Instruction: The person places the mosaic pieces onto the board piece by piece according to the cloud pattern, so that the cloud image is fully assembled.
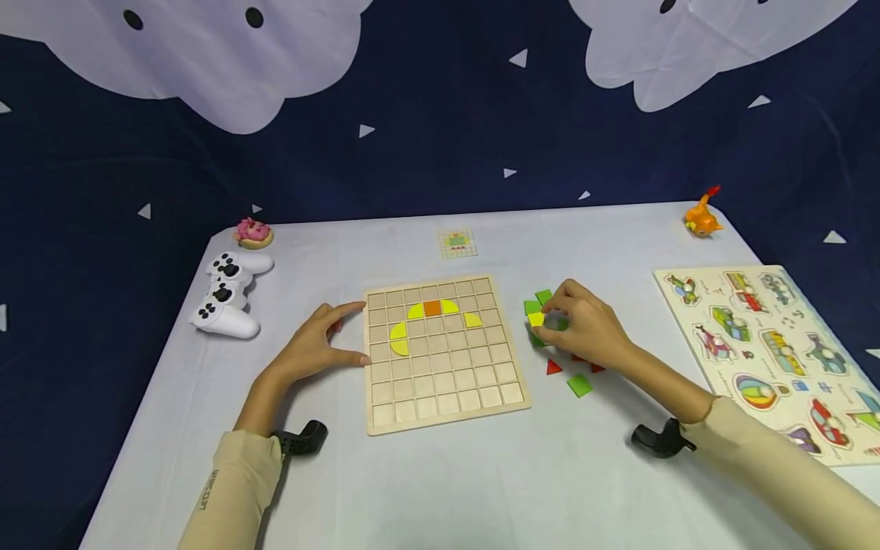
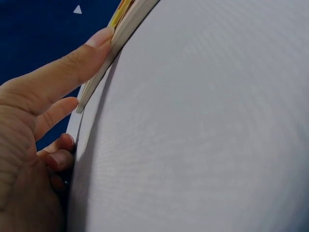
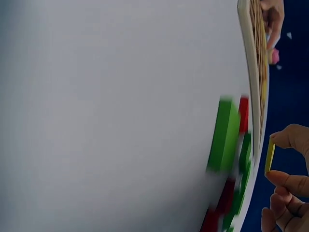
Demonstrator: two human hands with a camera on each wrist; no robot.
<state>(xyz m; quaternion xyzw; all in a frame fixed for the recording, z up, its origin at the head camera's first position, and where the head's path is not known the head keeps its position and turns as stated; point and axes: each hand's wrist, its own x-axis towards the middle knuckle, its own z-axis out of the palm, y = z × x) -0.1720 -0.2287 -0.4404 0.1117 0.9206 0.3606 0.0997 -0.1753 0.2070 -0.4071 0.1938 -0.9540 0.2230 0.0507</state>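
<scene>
Beige sleeves (image 1: 770, 466): foremost, folded back at the wrists.
Grid board (image 1: 447, 382): between the hands, yellow quarter-rounds (image 1: 399, 338) among its upper cells.
Left hand (image 1: 309, 347): thumb and forefinger wide, touching board's left edge.
Right hand (image 1: 584, 325): pinches yellow piece (image 1: 536, 320) by green squares (image 1: 532, 307).

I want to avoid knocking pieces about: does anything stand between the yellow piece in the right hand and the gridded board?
Nothing visible does. In the head view, bare white table separates the yellow piece, pinched in the right hand, from the gridded board. Green pieces lie close by, none across the straight path.
</scene>
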